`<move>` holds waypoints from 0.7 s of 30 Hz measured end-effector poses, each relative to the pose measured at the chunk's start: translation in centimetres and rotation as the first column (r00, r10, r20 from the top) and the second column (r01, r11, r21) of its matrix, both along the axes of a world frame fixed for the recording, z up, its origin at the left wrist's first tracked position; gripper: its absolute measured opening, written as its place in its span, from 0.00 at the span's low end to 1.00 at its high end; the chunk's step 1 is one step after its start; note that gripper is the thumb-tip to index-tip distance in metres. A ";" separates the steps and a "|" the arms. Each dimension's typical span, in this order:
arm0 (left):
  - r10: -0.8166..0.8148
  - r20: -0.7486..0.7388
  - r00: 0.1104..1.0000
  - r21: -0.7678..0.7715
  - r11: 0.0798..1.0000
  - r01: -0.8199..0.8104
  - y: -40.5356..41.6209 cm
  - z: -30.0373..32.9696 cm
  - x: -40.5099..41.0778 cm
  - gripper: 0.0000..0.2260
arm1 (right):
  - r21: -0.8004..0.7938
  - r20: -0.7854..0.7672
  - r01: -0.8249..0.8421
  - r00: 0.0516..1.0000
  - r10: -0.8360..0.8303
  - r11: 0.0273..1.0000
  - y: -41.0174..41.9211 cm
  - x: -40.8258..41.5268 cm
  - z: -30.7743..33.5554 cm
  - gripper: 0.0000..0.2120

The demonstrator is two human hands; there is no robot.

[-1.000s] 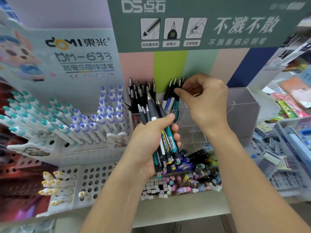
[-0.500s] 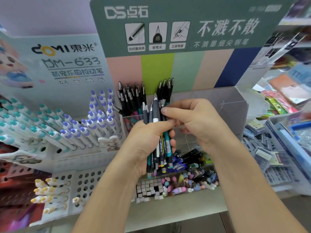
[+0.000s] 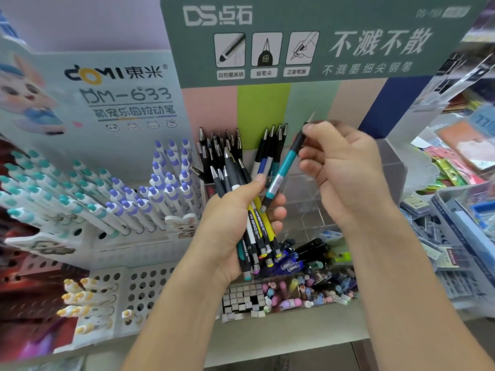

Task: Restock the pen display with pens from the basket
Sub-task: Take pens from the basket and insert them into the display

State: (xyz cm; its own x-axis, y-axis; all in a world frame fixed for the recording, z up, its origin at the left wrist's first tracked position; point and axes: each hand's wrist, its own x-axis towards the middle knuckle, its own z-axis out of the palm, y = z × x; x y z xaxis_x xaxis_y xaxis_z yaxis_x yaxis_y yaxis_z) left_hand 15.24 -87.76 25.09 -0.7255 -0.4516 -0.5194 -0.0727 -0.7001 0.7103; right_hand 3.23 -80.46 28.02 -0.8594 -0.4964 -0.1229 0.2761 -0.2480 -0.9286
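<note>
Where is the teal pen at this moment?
The teal pen is near the middle of the head view, pinched by the right hand, tilted just right of the pen bundle in the left hand.

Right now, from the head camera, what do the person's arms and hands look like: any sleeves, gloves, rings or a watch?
Both forearms are bare as far as the picture shows, with no sleeve in view. The left hand and right hand wear no gloves. No ring, watch or wristband shows on either; the right hand is slightly blurred.
</note>
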 end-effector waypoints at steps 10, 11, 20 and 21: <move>0.017 0.038 0.999 -0.018 1.000 -0.016 -0.3 -0.2 0.6 0.03 | 0.053 -0.563 0.234 0.810 -0.164 0.971 -1.2 -1.0 -0.5 0.05; 0.015 0.028 1.000 -0.020 1.000 -0.014 -0.3 -0.2 0.6 0.03 | 0.028 -0.578 0.241 0.796 -0.181 0.970 -1.3 -1.1 -0.4 0.04; 0.001 0.026 1.000 -0.091 0.996 0.002 0.0 0.0 0.6 0.03 | 0.277 -0.721 0.194 0.690 0.070 0.941 -2.6 -1.2 -3.0 0.07; -0.007 0.033 0.999 -0.094 0.996 0.010 0.0 -0.1 0.6 0.04 | 0.290 -0.740 0.213 0.668 0.077 0.933 -2.7 -1.2 -3.4 0.06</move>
